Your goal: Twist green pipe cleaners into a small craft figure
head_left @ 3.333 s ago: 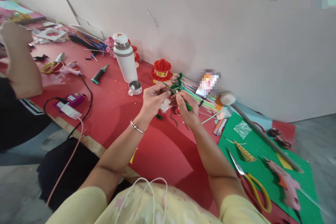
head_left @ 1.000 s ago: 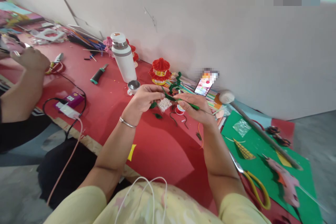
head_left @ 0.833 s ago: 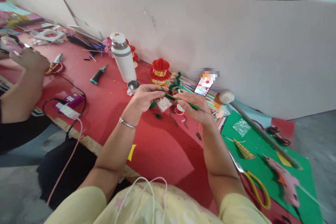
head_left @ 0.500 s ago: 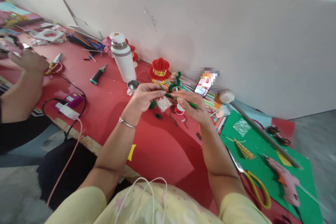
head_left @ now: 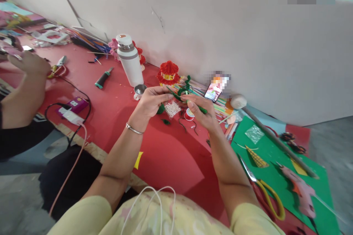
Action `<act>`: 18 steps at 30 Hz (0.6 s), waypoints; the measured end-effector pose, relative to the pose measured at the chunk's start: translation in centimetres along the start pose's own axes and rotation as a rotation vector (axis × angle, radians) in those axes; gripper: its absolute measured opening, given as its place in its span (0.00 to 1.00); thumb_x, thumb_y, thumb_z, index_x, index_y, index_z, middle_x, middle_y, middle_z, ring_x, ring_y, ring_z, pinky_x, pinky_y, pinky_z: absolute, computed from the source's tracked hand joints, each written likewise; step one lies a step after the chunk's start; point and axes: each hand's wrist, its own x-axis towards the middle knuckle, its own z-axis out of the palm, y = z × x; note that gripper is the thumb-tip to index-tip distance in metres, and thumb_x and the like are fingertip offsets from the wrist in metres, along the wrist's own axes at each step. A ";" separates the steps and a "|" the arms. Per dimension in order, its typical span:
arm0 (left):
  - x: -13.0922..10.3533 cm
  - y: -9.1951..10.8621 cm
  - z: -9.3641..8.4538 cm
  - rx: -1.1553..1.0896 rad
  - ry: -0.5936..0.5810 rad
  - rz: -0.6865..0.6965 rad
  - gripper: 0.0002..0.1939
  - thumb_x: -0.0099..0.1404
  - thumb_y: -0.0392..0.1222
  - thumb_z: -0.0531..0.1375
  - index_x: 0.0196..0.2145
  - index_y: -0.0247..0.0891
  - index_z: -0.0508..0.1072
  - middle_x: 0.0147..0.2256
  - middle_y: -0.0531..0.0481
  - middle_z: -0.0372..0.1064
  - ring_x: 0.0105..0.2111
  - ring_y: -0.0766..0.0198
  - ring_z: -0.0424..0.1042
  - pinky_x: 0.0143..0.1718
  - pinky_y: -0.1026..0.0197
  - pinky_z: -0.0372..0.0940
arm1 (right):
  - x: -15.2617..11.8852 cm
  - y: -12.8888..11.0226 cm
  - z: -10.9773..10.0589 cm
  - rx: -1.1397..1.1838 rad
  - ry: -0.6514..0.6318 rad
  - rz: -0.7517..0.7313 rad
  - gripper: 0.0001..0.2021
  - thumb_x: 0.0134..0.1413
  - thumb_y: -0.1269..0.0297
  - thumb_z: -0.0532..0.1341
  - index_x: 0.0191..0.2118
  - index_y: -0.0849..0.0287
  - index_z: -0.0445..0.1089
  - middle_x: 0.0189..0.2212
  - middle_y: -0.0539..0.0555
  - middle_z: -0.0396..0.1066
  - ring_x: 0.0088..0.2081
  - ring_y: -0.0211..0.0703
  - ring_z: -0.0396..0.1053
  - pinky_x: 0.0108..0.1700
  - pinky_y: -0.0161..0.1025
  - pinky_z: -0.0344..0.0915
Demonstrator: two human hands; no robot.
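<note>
Above the red table, my left hand (head_left: 153,100) pinches one end of a dark green fuzzy stem (head_left: 175,95). My right hand (head_left: 200,108) is closed on the same green piece from the right, and a green stick-like part shows below its fingers. A curled green part (head_left: 188,80) rises beyond the fingertips. Beneath the hands lie a packet of white beads (head_left: 172,109), a red and white spool (head_left: 189,114) and small green scraps (head_left: 166,121).
A white thermos (head_left: 130,64), metal cup (head_left: 140,89) and red ornament (head_left: 168,71) stand behind. A phone (head_left: 216,87) leans by the wall. Scissors (head_left: 271,198) and a pink glue gun (head_left: 300,191) lie right. Another person's hand (head_left: 31,62) is at left.
My left fingertips have shifted slightly left, showing more of the green stem between the hands. My right hand has moved a little and stays closed.
</note>
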 end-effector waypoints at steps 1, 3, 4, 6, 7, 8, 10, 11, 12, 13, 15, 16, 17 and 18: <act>0.0 0.0 0.0 -0.001 0.006 0.001 0.12 0.48 0.38 0.78 0.33 0.38 0.88 0.27 0.49 0.80 0.21 0.72 0.67 0.23 0.65 0.63 | 0.0 0.0 0.0 -0.003 0.003 -0.003 0.16 0.72 0.49 0.60 0.49 0.48 0.84 0.48 0.54 0.86 0.53 0.50 0.83 0.61 0.52 0.76; 0.0 -0.1 0.1 -0.005 0.014 0.012 0.12 0.48 0.38 0.78 0.33 0.38 0.88 0.27 0.49 0.80 0.21 0.72 0.68 0.24 0.65 0.63 | 0.0 0.1 0.0 -0.002 0.000 -0.024 0.15 0.72 0.52 0.60 0.50 0.48 0.84 0.48 0.54 0.86 0.53 0.49 0.83 0.61 0.51 0.76; 0.0 -0.1 0.2 -0.004 0.018 0.023 0.11 0.48 0.38 0.78 0.32 0.38 0.88 0.28 0.48 0.80 0.22 0.72 0.68 0.24 0.65 0.63 | -0.1 0.1 0.1 -0.003 0.000 -0.037 0.14 0.73 0.53 0.60 0.50 0.48 0.84 0.48 0.54 0.86 0.53 0.49 0.83 0.61 0.51 0.76; -0.1 -0.1 0.3 0.004 0.029 0.043 0.11 0.48 0.38 0.78 0.32 0.39 0.88 0.29 0.48 0.81 0.22 0.72 0.68 0.24 0.65 0.63 | -0.2 0.2 0.1 -0.017 0.012 -0.057 0.14 0.73 0.55 0.60 0.51 0.48 0.83 0.48 0.54 0.86 0.52 0.48 0.83 0.61 0.50 0.76; -0.1 0.0 0.4 0.011 0.036 0.049 0.12 0.48 0.38 0.78 0.33 0.39 0.88 0.29 0.48 0.81 0.22 0.72 0.68 0.24 0.65 0.63 | -0.2 0.3 0.2 -0.033 0.022 -0.063 0.14 0.73 0.55 0.60 0.51 0.48 0.83 0.48 0.54 0.86 0.52 0.48 0.83 0.60 0.49 0.76; -0.2 0.0 0.5 0.017 0.044 0.053 0.12 0.49 0.38 0.78 0.33 0.39 0.88 0.29 0.48 0.80 0.22 0.72 0.68 0.24 0.64 0.63 | -0.3 0.3 0.3 -0.052 0.033 -0.066 0.14 0.73 0.55 0.60 0.52 0.48 0.83 0.49 0.54 0.86 0.53 0.49 0.82 0.60 0.50 0.76; -0.2 0.0 0.7 0.018 0.059 0.052 0.11 0.49 0.38 0.77 0.34 0.38 0.88 0.27 0.49 0.79 0.22 0.71 0.68 0.24 0.64 0.63 | -0.3 0.4 0.4 -0.084 0.041 -0.071 0.15 0.72 0.54 0.60 0.54 0.48 0.82 0.49 0.55 0.85 0.53 0.49 0.82 0.60 0.50 0.76; -0.2 0.0 0.8 0.012 0.065 0.051 0.11 0.49 0.37 0.77 0.33 0.38 0.87 0.27 0.49 0.79 0.22 0.71 0.68 0.24 0.64 0.63 | -0.4 0.5 0.5 -0.091 0.036 -0.076 0.15 0.72 0.53 0.61 0.55 0.48 0.81 0.50 0.55 0.85 0.53 0.50 0.81 0.60 0.51 0.76; -0.2 -0.1 0.9 0.004 0.069 0.049 0.10 0.48 0.37 0.76 0.32 0.37 0.87 0.27 0.49 0.79 0.22 0.71 0.67 0.24 0.64 0.63 | -0.4 0.5 0.6 -0.092 0.029 -0.084 0.15 0.72 0.53 0.61 0.55 0.48 0.81 0.50 0.55 0.85 0.53 0.50 0.81 0.60 0.51 0.76; -0.2 -0.1 0.9 -0.006 0.068 0.044 0.10 0.48 0.36 0.76 0.31 0.37 0.87 0.28 0.48 0.79 0.22 0.72 0.67 0.24 0.64 0.63 | -0.3 0.5 0.7 -0.090 0.023 -0.089 0.15 0.72 0.53 0.61 0.54 0.48 0.81 0.49 0.56 0.85 0.52 0.50 0.82 0.59 0.51 0.76; -0.2 -0.2 0.9 -0.020 0.055 0.035 0.10 0.47 0.36 0.76 0.31 0.36 0.86 0.29 0.48 0.80 0.22 0.72 0.66 0.24 0.64 0.62 | -0.2 0.5 0.8 -0.093 0.012 -0.091 0.16 0.72 0.52 0.60 0.54 0.49 0.82 0.49 0.57 0.85 0.51 0.50 0.82 0.58 0.51 0.76; -0.2 -0.3 0.9 -0.022 0.044 0.032 0.10 0.48 0.36 0.77 0.31 0.36 0.86 0.29 0.49 0.80 0.21 0.73 0.66 0.24 0.64 0.62 | -0.2 0.4 0.8 -0.099 0.009 -0.087 0.16 0.72 0.52 0.60 0.54 0.50 0.82 0.49 0.57 0.85 0.51 0.50 0.82 0.58 0.51 0.76; -0.2 -0.4 0.9 -0.021 0.036 0.029 0.11 0.49 0.37 0.77 0.33 0.37 0.87 0.29 0.49 0.79 0.21 0.73 0.66 0.24 0.64 0.62 | -0.2 0.3 0.8 -0.106 0.010 -0.083 0.16 0.72 0.51 0.60 0.53 0.50 0.82 0.49 0.58 0.85 0.52 0.50 0.82 0.58 0.51 0.76; -0.1 -0.5 0.8 -0.020 0.034 0.029 0.11 0.50 0.39 0.77 0.34 0.37 0.87 0.28 0.49 0.79 0.22 0.73 0.66 0.24 0.65 0.63 | -0.1 0.2 0.8 -0.112 0.012 -0.080 0.16 0.73 0.51 0.59 0.53 0.50 0.82 0.49 0.58 0.84 0.52 0.50 0.81 0.59 0.51 0.76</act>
